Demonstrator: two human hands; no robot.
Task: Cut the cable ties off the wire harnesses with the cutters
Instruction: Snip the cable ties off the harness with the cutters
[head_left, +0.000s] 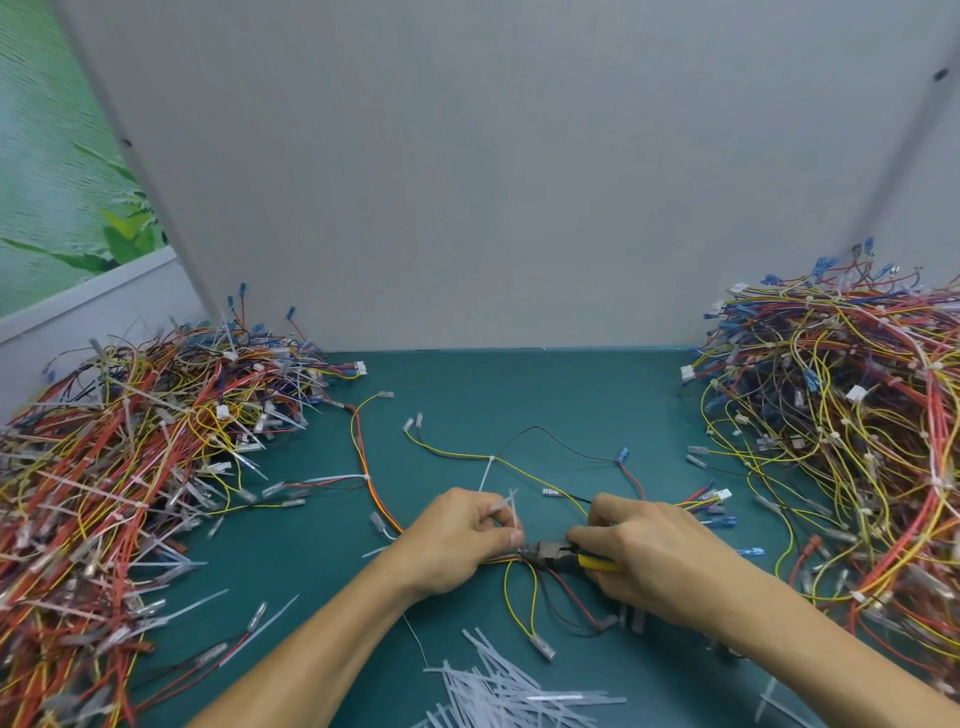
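At the left edge of the frame lies a left pile (130, 467) of harnesses, with many long white tie tails sticking out of it. I judge these to be the ones waiting for the cutters.

Right of it, on the green mat (519, 384), one harness (524, 470) is spread out at centre. Its wires fan to the upper left, upper right and lower middle.

The left hand (457, 540) has its fingers curled. It pinches a tie (511, 512) where the wires gather, and the tail stands up toward the top of the frame.

Just right of those fingertips are the cutters (558, 555). Their long axis runs nearly level across the frame, dipping a little to the right. The nose points left at the tie and the yellow handles run right. Whether the jaws have closed on the tie I cannot tell.

The right hand (654, 551) is wrapped round the handles.

Below the hands, at bottom centre, a heap of strips (498, 691) shows that many cuts have been made.

At the right edge sits a right pile (841, 441). It shows only short white nubs and hardly any tails, so it is probably finished work.

Both piles are large, so the job looks partly done with plenty left.
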